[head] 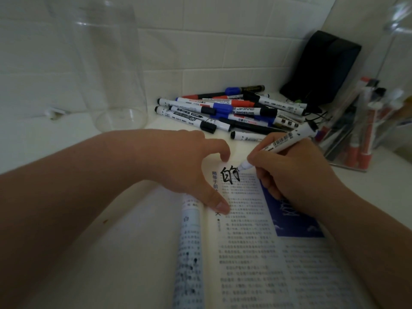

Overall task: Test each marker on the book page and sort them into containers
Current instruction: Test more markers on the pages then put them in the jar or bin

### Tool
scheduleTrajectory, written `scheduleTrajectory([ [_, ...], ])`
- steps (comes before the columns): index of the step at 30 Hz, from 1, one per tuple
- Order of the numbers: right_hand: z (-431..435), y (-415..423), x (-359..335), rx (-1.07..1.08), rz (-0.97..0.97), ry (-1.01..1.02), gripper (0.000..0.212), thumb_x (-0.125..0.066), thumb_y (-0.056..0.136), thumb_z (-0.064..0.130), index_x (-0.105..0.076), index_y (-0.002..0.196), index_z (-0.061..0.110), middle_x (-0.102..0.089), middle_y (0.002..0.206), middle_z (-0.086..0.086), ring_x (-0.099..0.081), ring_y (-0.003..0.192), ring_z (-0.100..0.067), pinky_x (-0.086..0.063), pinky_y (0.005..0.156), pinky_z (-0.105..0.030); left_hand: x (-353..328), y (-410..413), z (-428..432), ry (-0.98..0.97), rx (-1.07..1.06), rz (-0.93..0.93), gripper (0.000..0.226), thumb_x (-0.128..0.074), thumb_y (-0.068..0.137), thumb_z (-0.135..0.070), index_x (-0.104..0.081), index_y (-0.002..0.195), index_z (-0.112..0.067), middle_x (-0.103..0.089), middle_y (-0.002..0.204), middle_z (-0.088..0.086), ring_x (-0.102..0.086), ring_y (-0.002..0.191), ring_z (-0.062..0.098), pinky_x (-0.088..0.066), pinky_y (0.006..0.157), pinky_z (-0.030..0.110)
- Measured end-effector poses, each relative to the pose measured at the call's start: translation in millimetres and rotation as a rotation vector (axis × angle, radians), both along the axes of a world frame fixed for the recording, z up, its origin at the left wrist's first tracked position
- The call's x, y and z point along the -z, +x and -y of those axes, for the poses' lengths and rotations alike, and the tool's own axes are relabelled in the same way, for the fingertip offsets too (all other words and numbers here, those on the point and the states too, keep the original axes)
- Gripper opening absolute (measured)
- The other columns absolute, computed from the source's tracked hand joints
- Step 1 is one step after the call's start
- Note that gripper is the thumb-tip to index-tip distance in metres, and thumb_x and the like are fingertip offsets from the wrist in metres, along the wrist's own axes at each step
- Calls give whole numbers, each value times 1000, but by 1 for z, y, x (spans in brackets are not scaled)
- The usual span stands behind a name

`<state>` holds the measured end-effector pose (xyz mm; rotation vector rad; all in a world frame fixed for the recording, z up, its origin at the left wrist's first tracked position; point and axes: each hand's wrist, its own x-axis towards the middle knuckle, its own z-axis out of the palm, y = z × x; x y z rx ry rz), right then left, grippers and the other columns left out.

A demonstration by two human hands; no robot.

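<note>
An open book lies in front of me, its page printed with text and a blue picture. My right hand grips a white marker whose tip touches the top of the page beside a black handwritten character. My left hand rests on the page, thumb and a curled finger pressing it flat. A pile of markers with black, blue and red caps lies behind the book. An empty clear jar stands at the back left. A clear container at the right holds several markers.
A black pouch leans against the white tiled wall at the back right, with a thin black cord beside it. A small white object lies left of the jar. The book's left pages are rolled under.
</note>
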<state>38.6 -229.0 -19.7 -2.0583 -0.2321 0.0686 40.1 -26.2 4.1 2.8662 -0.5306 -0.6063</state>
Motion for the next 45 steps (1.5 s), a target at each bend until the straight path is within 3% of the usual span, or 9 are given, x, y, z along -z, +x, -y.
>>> scheduleTrajectory([
  [7, 4, -1, -4, 162, 3, 354, 19, -67, 71, 14, -56, 58, 20, -44, 48, 3, -36, 43, -10, -30, 40, -22, -5, -4, 1, -126, 54, 196, 125, -77, 47, -81, -4, 145, -56, -40, 125, -23, -40, 111, 2, -36, 92, 26],
  [14, 10, -8, -20, -12, 59, 785, 14, -51, 71, 0, -47, 61, 9, -29, 45, -1, -18, 37, -11, -22, 39, -16, -1, -21, 22, -620, 89, 113, 134, -89, 55, -57, 13, 142, -64, -51, 100, -19, -59, 83, 10, -54, 73, 27],
  [21, 5, -16, -18, -85, 108, 590, 9, -61, 75, 8, -61, 68, 14, -43, 47, -1, -33, 38, -13, -30, 41, -19, 1, -23, 22, -651, 108, 81, 132, -89, 58, -54, 12, 142, -64, -55, 99, -20, -62, 87, 6, -55, 75, 25],
  [27, 0, -22, -21, -86, 202, 303, 18, -79, 75, 14, -62, 75, 7, -57, 48, 5, -52, 41, -4, -40, 43, -12, 2, -23, 21, -739, 120, -19, 126, -89, 68, -40, 9, 142, -65, -58, 131, -18, -65, 109, 2, -56, 93, 31],
  [31, 0, -21, -21, -106, 106, 233, 8, -77, 80, 9, -70, 83, 8, -66, 58, 1, -58, 46, -3, -43, 45, -11, 5, -20, 22, -819, 55, 2, 95, -78, 83, -16, -16, 145, -52, -61, 122, -15, -68, 103, 9, -59, 84, 33],
  [33, 4, -17, -20, -77, 78, 288, 9, -80, 75, 19, -75, 82, 16, -66, 60, 0, -59, 53, -8, -47, 52, -18, 7, -13, 18, -910, -90, 80, 56, -73, 83, -16, -46, 129, -34, -68, 106, -9, -71, 93, 13, -60, 81, 40],
  [36, 7, -13, -19, -32, -14, 479, 12, -77, 68, 25, -78, 79, 21, -70, 70, -8, -60, 67, -25, -45, 60, -30, 4, -10, 17, -1027, -251, 33, 19, -75, 85, -18, -64, 100, -20, -76, 82, -1, -73, 73, 13, -58, 68, 25],
  [39, 5, -14, -21, -76, -105, 693, 10, -70, 72, 17, -77, 78, 14, -67, 69, -12, -55, 54, -17, -35, 39, -19, -3, -15, 21, -1289, -253, -111, 12, -70, 81, -24, -70, 86, -13, -68, 69, 12, -65, 54, 24, -54, 54, 30],
  [45, 0, -20, -20, -167, -93, 721, 11, -67, 75, 13, -76, 77, 9, -68, 68, -14, -58, 50, -17, -39, 36, -20, -1, -23, 35, -1074, -359, 59, 60, -36, 92, -65, -47, 54, -20, -39, 48, -6, -36, 42, 10, -33, 46, 24],
])
